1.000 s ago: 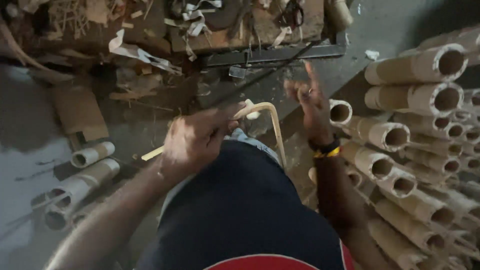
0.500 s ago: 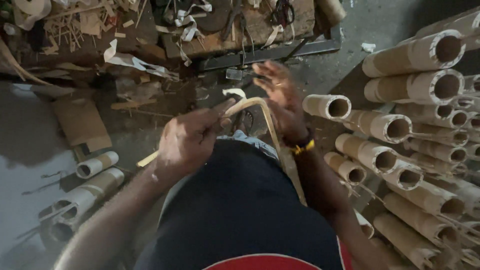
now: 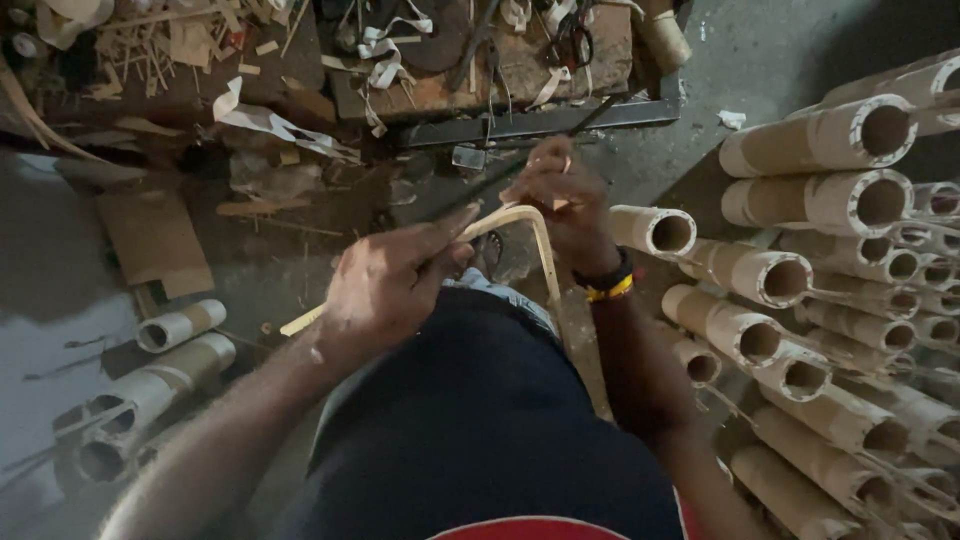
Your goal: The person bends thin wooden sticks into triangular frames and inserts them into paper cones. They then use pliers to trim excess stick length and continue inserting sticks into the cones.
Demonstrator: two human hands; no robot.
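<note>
From here I see the right hand (image 3: 565, 195) has dropped from its raised, spread pose onto the bent cane strip (image 3: 535, 235), grip closed at the bend. The left hand (image 3: 385, 290) pinches the strip's near leg (above the lap), so bending is underway.

Hidden and cut off

The bent cane strip (image 3: 540, 250) vanishes under the left hand (image 3: 385, 290) and behind the right hand (image 3: 565, 195), whose fingertips blur. The worktop (image 3: 500, 85) runs off the top edge; the bamboo tubes (image 3: 800, 290) off the right.
</note>
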